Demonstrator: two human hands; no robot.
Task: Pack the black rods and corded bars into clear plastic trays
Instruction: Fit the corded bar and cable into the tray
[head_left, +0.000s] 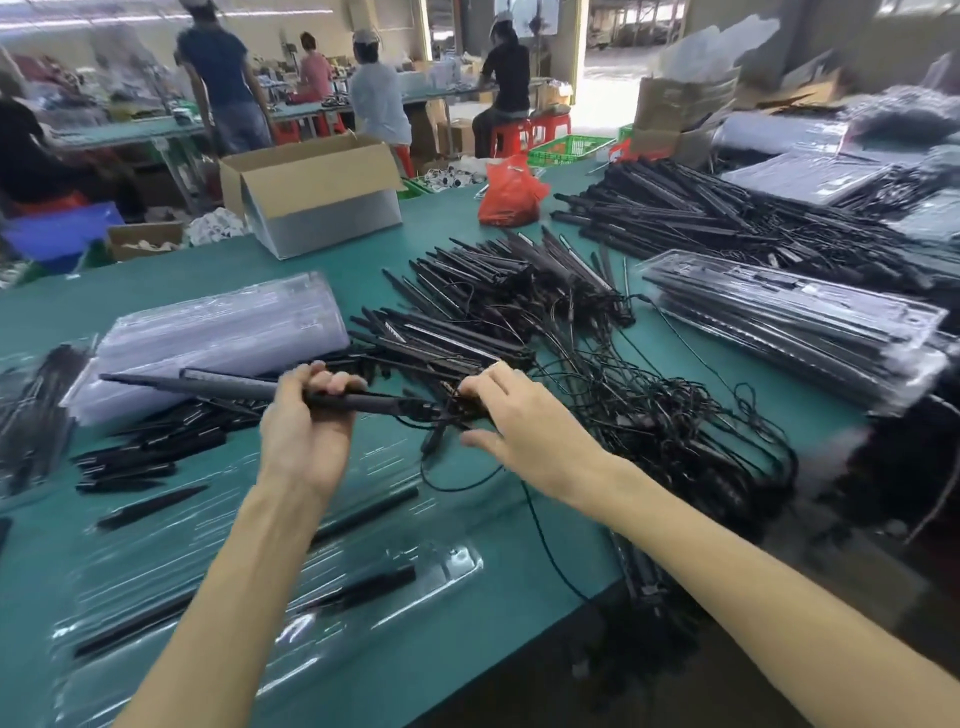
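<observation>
Left hand (306, 431) is wrapped around the long black corded bar (239, 387), which runs left-right above the green table's (493, 623) near edge. Right hand (519, 421) curls over its cord end. The clear plastic tray (447, 566) sits right underneath, so probably just lower it.

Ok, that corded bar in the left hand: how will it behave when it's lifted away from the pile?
The corded bar probably stays stiff: it juts straight out past the left hand without sagging. Its cord looks floppy and runs toward the cord tangle, so it may snag and drag others along.
</observation>
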